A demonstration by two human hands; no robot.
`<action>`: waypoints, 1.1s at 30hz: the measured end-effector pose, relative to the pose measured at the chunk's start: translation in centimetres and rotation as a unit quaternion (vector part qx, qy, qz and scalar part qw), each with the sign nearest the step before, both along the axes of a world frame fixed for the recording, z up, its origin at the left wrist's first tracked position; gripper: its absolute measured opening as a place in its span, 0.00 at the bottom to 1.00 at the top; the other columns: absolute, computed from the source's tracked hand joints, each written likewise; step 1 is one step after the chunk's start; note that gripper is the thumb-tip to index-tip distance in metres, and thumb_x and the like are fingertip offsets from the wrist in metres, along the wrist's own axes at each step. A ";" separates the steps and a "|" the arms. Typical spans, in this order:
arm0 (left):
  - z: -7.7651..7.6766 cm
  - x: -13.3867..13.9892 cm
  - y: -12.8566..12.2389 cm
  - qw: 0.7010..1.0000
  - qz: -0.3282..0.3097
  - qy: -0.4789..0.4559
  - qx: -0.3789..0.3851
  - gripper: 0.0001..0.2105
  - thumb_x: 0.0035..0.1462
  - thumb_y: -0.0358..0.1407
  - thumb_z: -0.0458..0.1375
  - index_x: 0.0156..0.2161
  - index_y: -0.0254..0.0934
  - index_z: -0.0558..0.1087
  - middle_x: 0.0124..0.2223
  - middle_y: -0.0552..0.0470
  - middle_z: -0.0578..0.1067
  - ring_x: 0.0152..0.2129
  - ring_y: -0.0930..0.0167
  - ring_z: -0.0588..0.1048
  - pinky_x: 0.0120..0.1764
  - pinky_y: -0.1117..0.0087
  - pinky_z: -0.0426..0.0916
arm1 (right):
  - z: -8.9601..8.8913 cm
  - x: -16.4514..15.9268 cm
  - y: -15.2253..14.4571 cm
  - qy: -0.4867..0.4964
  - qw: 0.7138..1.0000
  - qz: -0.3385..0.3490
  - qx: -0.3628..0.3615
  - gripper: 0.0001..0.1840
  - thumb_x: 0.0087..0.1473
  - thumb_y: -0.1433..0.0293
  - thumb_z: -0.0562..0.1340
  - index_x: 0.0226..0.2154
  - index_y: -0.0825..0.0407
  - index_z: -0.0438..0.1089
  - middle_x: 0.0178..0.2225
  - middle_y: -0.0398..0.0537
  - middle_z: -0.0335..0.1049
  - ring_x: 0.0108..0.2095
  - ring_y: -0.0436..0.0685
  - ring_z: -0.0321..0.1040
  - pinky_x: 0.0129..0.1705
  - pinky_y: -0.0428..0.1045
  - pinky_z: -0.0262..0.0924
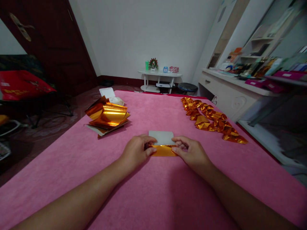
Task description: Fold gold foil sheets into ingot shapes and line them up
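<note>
A sheet of gold foil paper [164, 151] lies in front of me on the pink-covered table, its pale backing facing up at the far part and a shiny gold strip folded over along the near edge. My left hand [138, 147] pinches the left end of the fold between thumb and forefinger. At the opposite end, my right hand [190, 150] pinches the same fold, its other fingers curled. The hands hide both side edges of the sheet.
Loose gold foil sheets [110, 115] are stacked at the left, with an open white box [107, 93] behind them. Several folded gold foil pieces [211, 119] lie in rows at the right. A pink cloth [148, 111] covers the table. A white dresser [230, 89] stands beyond its right edge.
</note>
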State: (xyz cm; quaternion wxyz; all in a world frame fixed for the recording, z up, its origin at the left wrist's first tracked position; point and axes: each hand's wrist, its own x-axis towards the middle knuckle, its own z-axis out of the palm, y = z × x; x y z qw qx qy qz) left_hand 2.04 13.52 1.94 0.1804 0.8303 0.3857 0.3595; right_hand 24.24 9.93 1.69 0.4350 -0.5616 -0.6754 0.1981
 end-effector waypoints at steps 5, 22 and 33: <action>0.1 0.2 -0.5 0.994 0.022 0.023 0.105 0.05 0.49 0.28 0.62 0.34 0.37 0.74 0.35 0.51 0.72 0.31 0.71 0.70 0.33 0.71 0.65 | -0.4 0.2 0.3 -0.055 0.998 -0.017 0.036 0.05 0.44 0.74 0.62 0.28 0.52 0.66 0.23 0.39 0.65 0.22 0.48 0.61 0.24 0.44 0.56; 0.6 0.0 -1.6 0.910 -0.046 0.252 0.327 0.09 0.61 0.33 0.51 0.34 0.36 0.73 0.28 0.52 0.74 0.24 0.71 0.71 0.30 0.68 0.63 | 1.4 -1.4 -1.8 -0.367 0.903 0.035 0.222 0.06 0.51 0.73 0.62 0.35 0.51 0.73 0.38 0.49 0.66 0.39 0.57 0.61 0.40 0.51 0.56; 1.3 -0.4 -3.2 0.883 -0.083 0.151 0.436 0.09 0.62 0.33 0.50 0.31 0.36 0.69 0.26 0.54 0.69 0.23 0.73 0.65 0.28 0.69 0.58 | 1.4 -3.2 -3.1 -0.353 0.843 0.108 0.391 0.12 0.58 0.73 0.56 0.24 0.55 0.67 0.22 0.46 0.64 0.26 0.52 0.54 0.30 0.50 0.46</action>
